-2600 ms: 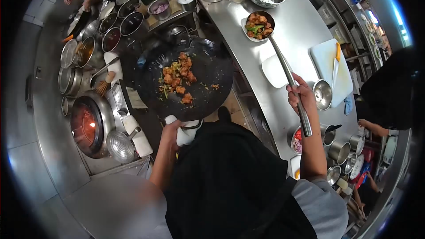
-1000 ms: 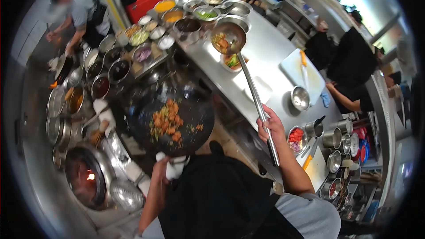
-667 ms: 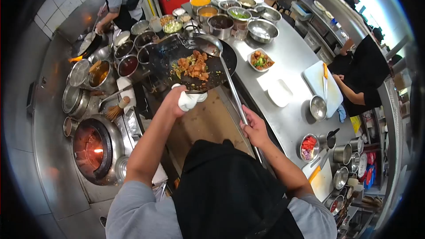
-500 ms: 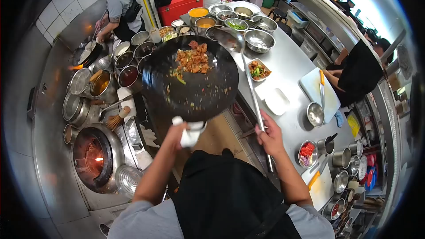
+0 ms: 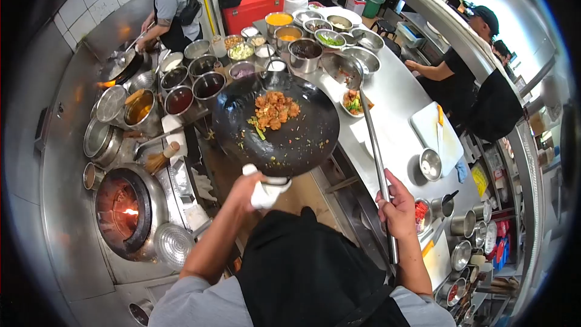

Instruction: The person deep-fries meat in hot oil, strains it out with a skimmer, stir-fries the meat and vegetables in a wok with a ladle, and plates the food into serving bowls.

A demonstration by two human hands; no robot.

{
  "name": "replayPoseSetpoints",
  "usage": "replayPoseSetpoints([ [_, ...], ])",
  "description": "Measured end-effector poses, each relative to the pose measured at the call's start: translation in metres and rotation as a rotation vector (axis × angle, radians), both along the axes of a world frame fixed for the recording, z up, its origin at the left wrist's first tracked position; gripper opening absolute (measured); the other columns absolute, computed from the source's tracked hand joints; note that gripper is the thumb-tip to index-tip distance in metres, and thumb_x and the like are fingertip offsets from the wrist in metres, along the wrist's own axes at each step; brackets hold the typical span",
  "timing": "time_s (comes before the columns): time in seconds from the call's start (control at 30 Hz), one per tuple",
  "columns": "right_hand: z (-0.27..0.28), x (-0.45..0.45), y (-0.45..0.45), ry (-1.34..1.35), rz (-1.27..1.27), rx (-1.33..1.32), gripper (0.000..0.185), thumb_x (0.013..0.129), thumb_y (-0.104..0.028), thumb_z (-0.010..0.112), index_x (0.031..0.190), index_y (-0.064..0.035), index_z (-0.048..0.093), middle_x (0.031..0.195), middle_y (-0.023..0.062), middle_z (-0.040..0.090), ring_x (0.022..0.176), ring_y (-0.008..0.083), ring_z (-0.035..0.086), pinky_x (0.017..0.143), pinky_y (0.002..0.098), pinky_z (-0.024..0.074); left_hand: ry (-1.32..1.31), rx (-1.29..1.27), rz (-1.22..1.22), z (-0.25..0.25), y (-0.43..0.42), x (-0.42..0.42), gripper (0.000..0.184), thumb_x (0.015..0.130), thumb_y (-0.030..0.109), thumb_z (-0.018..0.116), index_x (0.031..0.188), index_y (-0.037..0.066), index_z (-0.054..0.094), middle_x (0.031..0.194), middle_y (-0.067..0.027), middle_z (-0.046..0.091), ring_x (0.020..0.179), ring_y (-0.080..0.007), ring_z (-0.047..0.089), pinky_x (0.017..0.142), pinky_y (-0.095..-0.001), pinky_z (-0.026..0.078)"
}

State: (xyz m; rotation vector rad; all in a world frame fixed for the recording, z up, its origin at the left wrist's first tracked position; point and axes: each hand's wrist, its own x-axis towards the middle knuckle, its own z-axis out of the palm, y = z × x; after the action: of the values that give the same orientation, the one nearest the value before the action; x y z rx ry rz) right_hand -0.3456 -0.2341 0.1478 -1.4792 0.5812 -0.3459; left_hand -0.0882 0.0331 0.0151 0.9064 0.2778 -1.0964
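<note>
My left hand (image 5: 247, 192) is closed around a white cloth (image 5: 265, 190) at the near rim of a black wok (image 5: 290, 145). Browned food pieces (image 5: 276, 111) with green bits lie in the wok, and crumbs are scattered over its surface. My right hand (image 5: 396, 207) grips the long handle of a metal ladle (image 5: 342, 71). The ladle's bowl, with food residue in it, is to the right of the wok's far rim, above the counter. Just below the bowl, a white dish of food (image 5: 353, 104) is partly hidden by the ladle.
A lit burner (image 5: 125, 211) is at the left, beside a perforated skimmer (image 5: 173, 245). Sauce pots (image 5: 179, 101) line the back left. On the steel counter (image 5: 387, 127) are a cutting board (image 5: 437, 136) with a knife and a metal bowl (image 5: 430, 164). Other people stand at back left and right.
The wok was nearer the burner, rose toward the pots, and has since shifted right and slightly down. The ladle has left the dish, crossed to the wok, and moved back right with my right hand.
</note>
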Motion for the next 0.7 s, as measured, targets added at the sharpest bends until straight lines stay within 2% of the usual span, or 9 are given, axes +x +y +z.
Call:
replayPoseSetpoints([
  [0.03,-0.003,0.005,0.000,0.020,-0.003,-0.009,0.072,0.084,0.012,0.051,0.151,-0.0086,0.038,0.090,0.0061,0.060,0.051,0.0060,0.046,0.046,0.0201,0.0373,-0.162,0.141,0.051,0.000,-0.002,-0.009,0.029,0.085,0.002,0.054,0.110,-0.013,0.058,0.098,-0.0209,0.069,0.076,-0.0318,0.072,0.067,-0.0423,0.061],
  [0.13,-0.036,0.025,0.000,0.042,0.010,-0.001,0.070,0.084,0.010,0.053,0.150,-0.0101,0.040,0.081,0.0029,0.057,0.050,0.0074,0.046,0.045,0.0217,0.0376,-0.615,0.385,0.137,-0.008,-0.008,-0.039,0.022,0.076,-0.001,0.064,0.097,-0.008,0.065,0.091,-0.0133,0.070,0.079,-0.0215,0.068,0.069,-0.0372,0.055],
  [0.27,-0.110,0.074,0.027,0.143,0.191,0.197,0.066,0.085,0.005,0.056,0.148,-0.0075,0.040,0.081,0.0060,0.058,0.050,0.0103,0.048,0.045,0.0251,0.0400,-0.787,0.641,0.116,-0.076,-0.006,-0.044,0.024,0.074,0.002,0.068,0.095,-0.007,0.065,0.088,-0.0117,0.069,0.078,-0.0187,0.066,0.069,-0.0371,0.053],
  [0.3,-0.117,0.080,0.031,0.155,0.196,0.213,0.066,0.085,0.005,0.056,0.148,-0.0075,0.040,0.081,0.0060,0.058,0.050,0.0103,0.048,0.045,0.0251,0.0400,-0.769,0.630,0.126,-0.076,-0.006,-0.038,0.020,0.075,0.003,0.066,0.092,-0.008,0.064,0.084,-0.0130,0.069,0.073,-0.0204,0.067,0.063,-0.0374,0.054],
  [0.37,-0.131,0.082,0.039,0.025,0.242,0.932,0.058,0.087,0.000,0.054,0.143,-0.0056,0.042,0.082,0.0091,0.058,0.049,0.0126,0.048,0.043,0.0259,0.0409,-0.389,0.670,0.103,-0.017,-0.005,-0.033,0.015,0.081,0.006,0.063,0.087,-0.008,0.064,0.076,-0.0157,0.067,0.063,-0.0279,0.069,0.052,-0.0428,0.054],
  [0.4,-0.133,0.081,0.039,0.031,0.276,1.149,0.049,0.090,-0.004,0.051,0.138,-0.0052,0.045,0.085,0.0122,0.057,0.049,0.0127,0.046,0.042,0.0255,0.0405,-0.248,0.602,0.094,-0.063,0.009,-0.018,0.017,0.083,0.006,0.061,0.091,-0.009,0.061,0.078,-0.0171,0.066,0.066,-0.0305,0.069,0.053,-0.0456,0.056],
  [0.47,-0.152,0.073,0.047,-0.032,0.197,1.388,0.047,0.089,-0.003,0.053,0.136,-0.0057,0.047,0.088,0.0132,0.055,0.049,0.0110,0.044,0.042,0.0243,0.0392,0.012,0.389,0.108,-0.076,0.029,-0.029,0.024,0.084,0.005,0.057,0.102,-0.010,0.054,0.085,-0.0189,0.065,0.068,-0.0331,0.070,0.055,-0.0473,0.058],
  [0.63,-0.134,0.022,0.037,-0.099,0.178,1.623,0.047,0.089,-0.002,0.051,0.136,-0.0041,0.048,0.089,0.0123,0.051,0.049,0.0097,0.044,0.042,0.0244,0.0374,0.126,0.300,0.066,-0.073,0.060,-0.053,0.034,0.090,0.013,0.052,0.116,-0.008,0.047,0.102,-0.0219,0.065,0.089,-0.0368,0.069,0.076,-0.0467,0.060],
  [0.7,-0.123,0.000,0.029,-0.144,0.140,1.622,0.049,0.089,-0.002,0.051,0.137,-0.0038,0.047,0.090,0.0123,0.050,0.049,0.0095,0.044,0.042,0.0242,0.0371,0.107,0.288,0.033,-0.061,0.060,-0.054,0.034,0.089,0.013,0.053,0.116,-0.007,0.051,0.104,-0.0210,0.066,0.090,-0.0344,0.069,0.076,-0.0445,0.060],
])
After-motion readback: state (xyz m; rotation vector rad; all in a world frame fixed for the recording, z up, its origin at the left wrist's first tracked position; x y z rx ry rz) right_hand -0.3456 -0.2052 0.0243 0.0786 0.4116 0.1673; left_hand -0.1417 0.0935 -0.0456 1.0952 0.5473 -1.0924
